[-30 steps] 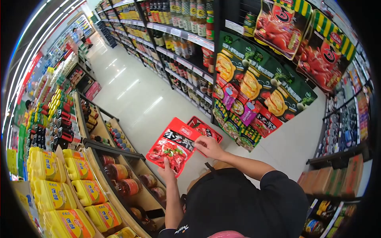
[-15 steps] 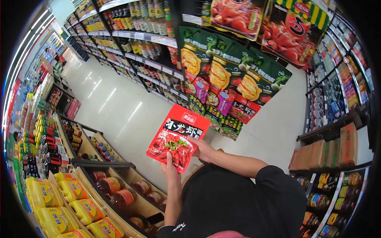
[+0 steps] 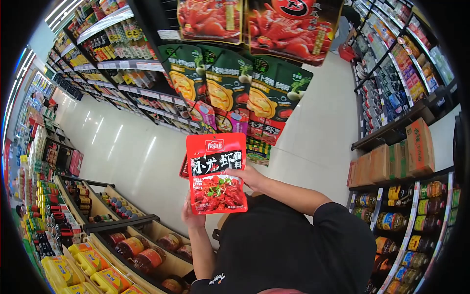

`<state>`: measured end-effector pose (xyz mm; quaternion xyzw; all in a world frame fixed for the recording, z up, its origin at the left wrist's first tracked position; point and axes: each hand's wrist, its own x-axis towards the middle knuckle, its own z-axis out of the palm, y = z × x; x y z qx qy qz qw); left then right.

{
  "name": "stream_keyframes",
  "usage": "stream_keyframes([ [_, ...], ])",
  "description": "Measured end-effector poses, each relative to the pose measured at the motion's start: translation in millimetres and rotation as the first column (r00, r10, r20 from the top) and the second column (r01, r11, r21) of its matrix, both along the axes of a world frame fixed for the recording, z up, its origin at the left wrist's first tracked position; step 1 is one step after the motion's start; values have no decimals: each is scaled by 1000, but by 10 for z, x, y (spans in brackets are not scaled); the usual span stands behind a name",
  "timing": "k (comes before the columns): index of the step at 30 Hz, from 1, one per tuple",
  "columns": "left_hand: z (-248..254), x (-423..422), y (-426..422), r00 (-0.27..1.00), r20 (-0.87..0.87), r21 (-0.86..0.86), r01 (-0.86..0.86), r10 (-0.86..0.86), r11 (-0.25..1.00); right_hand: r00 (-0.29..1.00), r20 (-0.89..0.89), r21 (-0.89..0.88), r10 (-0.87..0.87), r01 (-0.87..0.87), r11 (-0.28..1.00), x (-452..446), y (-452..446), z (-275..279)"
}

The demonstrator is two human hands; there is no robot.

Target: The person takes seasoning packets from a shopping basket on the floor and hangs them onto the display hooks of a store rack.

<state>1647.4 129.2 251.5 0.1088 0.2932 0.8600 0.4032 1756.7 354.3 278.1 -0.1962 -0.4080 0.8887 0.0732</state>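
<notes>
A red pouch (image 3: 217,174) with a crayfish picture and a black label band is held upright before my body, its front facing the camera. My right hand (image 3: 247,177) grips its right edge, thumb on the label. My left hand (image 3: 192,213) is at the lower left edge, its fingers partly hidden behind the pouch. A dark red edge of another package (image 3: 184,167) shows behind the left side. Beyond the pouch hang green packets (image 3: 267,90) and large red crayfish packets (image 3: 289,32) on a rack.
Shelves of bottles (image 3: 122,66) stand at the upper left. Wooden bins with jars (image 3: 149,259) and yellow packs (image 3: 61,272) are lower left. Cardboard boxes (image 3: 420,147) and bottle shelves (image 3: 391,220) line the right. A person in dark clothing (image 3: 345,24) stands at the upper right.
The view has swung to the right. The pouch has turned from tilted to nearly upright. My right hand has moved from pinching near its edge to gripping with its thumb on the front.
</notes>
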Motion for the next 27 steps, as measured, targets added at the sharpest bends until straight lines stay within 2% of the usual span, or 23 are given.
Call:
stream_keyframes([
  [3,142,17,228,969,-193,-67,145,-155,987,1000,9,40,-12,12,999,221,158,25],
  [7,184,134,544,955,-175,-336,170,-239,926,1000,-1,95,-30,30,995,469,329,109],
  [11,197,303,803,928,-178,-485,206,-326,850,999,16,84,-50,48,995,668,469,48],
  [21,238,684,1152,942,-189,-512,145,-276,847,998,24,148,-60,56,987,972,728,-50],
  [23,171,689,1172,959,-136,-523,143,-248,840,996,20,132,-91,87,987,992,740,12],
  [25,352,783,1263,983,14,-520,161,-180,839,996,-5,146,-91,91,985,985,785,-53],
  [27,360,798,1334,980,-28,-485,161,-199,860,992,10,148,-127,124,981,990,800,9],
])
